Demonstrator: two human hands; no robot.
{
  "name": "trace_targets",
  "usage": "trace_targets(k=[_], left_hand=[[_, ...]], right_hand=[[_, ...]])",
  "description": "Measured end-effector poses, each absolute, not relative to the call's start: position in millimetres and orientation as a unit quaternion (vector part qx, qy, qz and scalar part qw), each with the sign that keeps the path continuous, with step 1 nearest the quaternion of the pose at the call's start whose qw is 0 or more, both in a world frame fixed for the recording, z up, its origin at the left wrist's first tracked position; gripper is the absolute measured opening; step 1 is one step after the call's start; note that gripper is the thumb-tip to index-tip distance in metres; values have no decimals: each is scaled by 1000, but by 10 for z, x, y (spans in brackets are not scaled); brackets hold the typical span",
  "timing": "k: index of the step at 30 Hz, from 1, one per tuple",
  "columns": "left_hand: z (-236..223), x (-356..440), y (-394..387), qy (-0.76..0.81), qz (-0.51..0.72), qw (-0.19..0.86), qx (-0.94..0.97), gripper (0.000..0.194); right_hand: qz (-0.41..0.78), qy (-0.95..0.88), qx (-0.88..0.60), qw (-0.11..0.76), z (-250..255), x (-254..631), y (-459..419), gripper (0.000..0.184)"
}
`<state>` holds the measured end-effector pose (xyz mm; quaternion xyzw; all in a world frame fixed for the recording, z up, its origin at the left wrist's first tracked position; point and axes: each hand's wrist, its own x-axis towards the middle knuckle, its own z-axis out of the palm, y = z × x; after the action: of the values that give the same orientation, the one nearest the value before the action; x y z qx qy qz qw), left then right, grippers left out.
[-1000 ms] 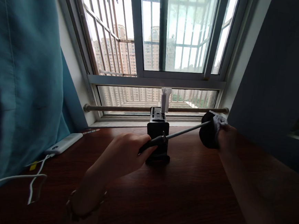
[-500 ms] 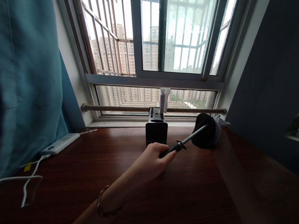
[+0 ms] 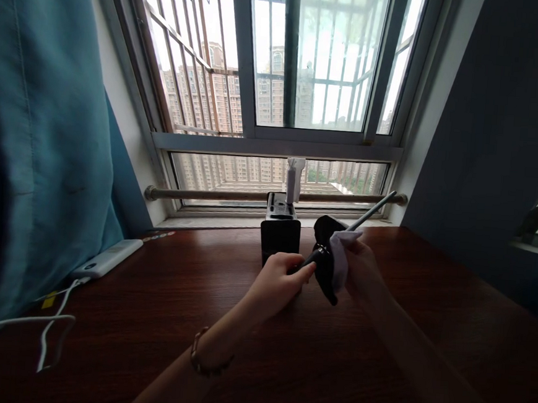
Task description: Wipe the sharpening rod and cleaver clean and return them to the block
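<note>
Near centre frame, the left hand (image 3: 277, 286) clenches a handle (image 3: 309, 260), seemingly to steady the rod (image 3: 374, 210), as the right hand (image 3: 362, 268) pinches cloth (image 3: 340, 263) beside a black pad (image 3: 324, 278)

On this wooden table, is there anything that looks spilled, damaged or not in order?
I see nothing spilled or damaged on the table. Only the white cable looks slightly untidy, lying in loose bends near the curtain.

We see strong daylight entering through the window (image 3: 333, 64), its panes overexposed; faint glare marks the tabletop (image 3: 198, 270), the foreground lies dim, and wide-angle distortion slants the edges.
</note>
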<state>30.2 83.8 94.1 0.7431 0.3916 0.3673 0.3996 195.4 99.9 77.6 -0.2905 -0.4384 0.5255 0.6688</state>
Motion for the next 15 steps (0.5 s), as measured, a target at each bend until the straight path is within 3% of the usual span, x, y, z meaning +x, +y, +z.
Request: trace_targets(k=[5,8,11,15], left_hand=[[1030,207,806,430,302,76,848,30],[1094,150,795,429,270,17,862,27],[1132,129,800,434,309,161,831,34],[1152,111,850,393,291,527,695,39]], right_hand=[[543,-442,-289,653,717,1974,1016,21],[533,-477,-287,637,643,1989,1062,22],[538,-475,-284,635,582,1959,1090,22],[523,-478,-286,645,555,1926,1082,20]])
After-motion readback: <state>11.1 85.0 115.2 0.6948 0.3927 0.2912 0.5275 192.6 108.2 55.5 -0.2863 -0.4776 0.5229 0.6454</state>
